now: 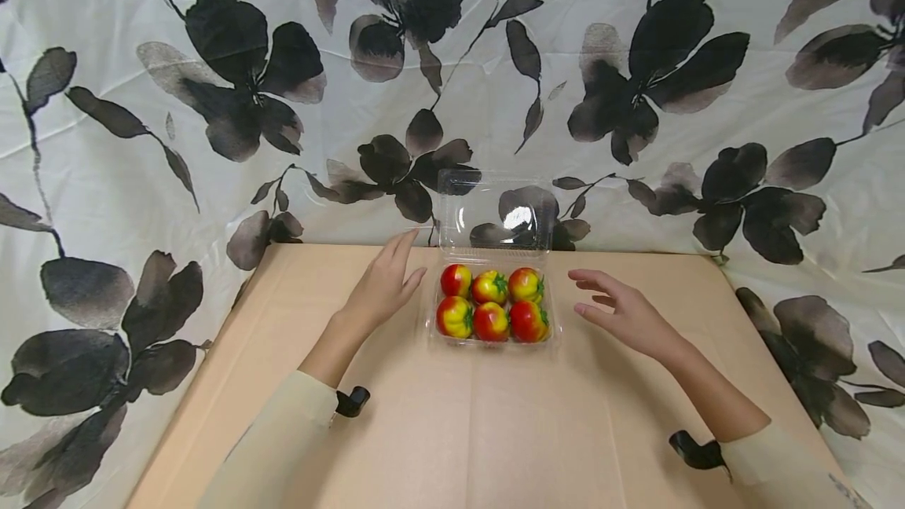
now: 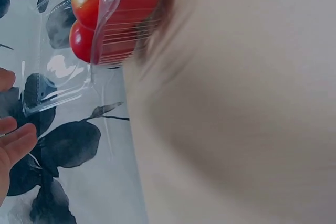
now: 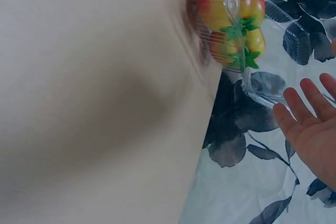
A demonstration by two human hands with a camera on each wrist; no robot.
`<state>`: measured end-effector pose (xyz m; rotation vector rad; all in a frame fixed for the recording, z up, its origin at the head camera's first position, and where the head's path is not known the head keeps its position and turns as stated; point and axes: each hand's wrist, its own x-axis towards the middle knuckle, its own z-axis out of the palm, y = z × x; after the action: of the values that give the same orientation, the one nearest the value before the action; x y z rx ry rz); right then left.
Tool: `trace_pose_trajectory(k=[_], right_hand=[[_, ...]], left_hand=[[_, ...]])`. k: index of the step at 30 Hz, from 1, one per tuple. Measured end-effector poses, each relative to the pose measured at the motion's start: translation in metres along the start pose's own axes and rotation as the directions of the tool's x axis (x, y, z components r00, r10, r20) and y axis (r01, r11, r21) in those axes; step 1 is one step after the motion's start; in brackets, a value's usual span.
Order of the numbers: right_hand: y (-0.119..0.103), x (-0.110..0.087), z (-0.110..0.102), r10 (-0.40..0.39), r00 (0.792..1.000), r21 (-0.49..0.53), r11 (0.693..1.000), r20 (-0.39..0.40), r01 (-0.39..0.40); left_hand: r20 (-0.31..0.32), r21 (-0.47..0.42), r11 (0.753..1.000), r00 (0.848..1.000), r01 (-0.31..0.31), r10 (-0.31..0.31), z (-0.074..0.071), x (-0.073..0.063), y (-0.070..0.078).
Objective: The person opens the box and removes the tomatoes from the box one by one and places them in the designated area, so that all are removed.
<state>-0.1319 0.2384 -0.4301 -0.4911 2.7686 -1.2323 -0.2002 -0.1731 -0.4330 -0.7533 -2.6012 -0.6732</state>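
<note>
A clear plastic clamshell box (image 1: 431,328) stands near the far edge of the table, its lid (image 1: 495,214) raised and leaning back. Two rows of glossy red-and-yellow fruits (image 1: 491,322) fill it, some showing green leafy tops; their exact kind is unclear. To the left of the box, my left hand (image 1: 382,281) hovers with fingers extended and holds nothing. My right hand (image 1: 629,313) is on the other side, fingers loosely bent, apart from the box. The right wrist view shows its spread fingers (image 3: 302,103) beside the fruits (image 3: 231,6).
The light tan tabletop (image 1: 424,430) lies under both forearms. Behind and around it hangs a white cloth (image 1: 509,116) printed with dark flowers. A small black device (image 1: 352,401) is worn on the left wrist, and another black device (image 1: 696,450) on the right.
</note>
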Motion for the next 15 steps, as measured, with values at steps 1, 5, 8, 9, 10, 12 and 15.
trace_pose_trajectory(k=[1,5,8,9,10,12,15], right_hand=[[-0.001,0.001,-0.001,-0.007,1.0,0.0,1.0,-0.001,0.007],[-0.005,0.004,-0.003,-0.027,1.0,-0.01,1.0,-0.001,0.027],[-0.008,0.007,-0.004,-0.038,0.999,-0.023,0.999,0.006,0.038],[-0.009,0.009,-0.004,-0.04,0.999,-0.029,0.999,0.01,0.04],[-0.01,0.01,-0.004,-0.043,0.999,-0.035,0.998,0.014,0.043],[-0.012,0.012,-0.004,-0.05,0.998,-0.047,0.998,0.024,0.051],[-0.014,0.016,-0.004,-0.054,0.998,-0.06,0.997,0.041,0.057]], left_hand=[[0.009,-0.01,1.0,1.0,0.014,-0.014,0.001,-0.002,-0.001],[0.065,-0.067,0.995,0.995,0.077,-0.073,0.005,-0.009,-0.002],[0.106,-0.115,0.986,0.988,0.121,-0.109,0.008,-0.014,-0.002],[0.118,-0.127,0.983,0.986,0.133,-0.118,0.01,-0.016,-0.002],[0.128,-0.136,0.98,0.984,0.144,-0.127,0.012,-0.018,-0.003],[0.14,-0.156,0.974,0.98,0.165,-0.144,0.015,-0.021,-0.004],[0.157,-0.187,0.961,0.971,0.206,-0.178,0.019,-0.025,-0.005]])
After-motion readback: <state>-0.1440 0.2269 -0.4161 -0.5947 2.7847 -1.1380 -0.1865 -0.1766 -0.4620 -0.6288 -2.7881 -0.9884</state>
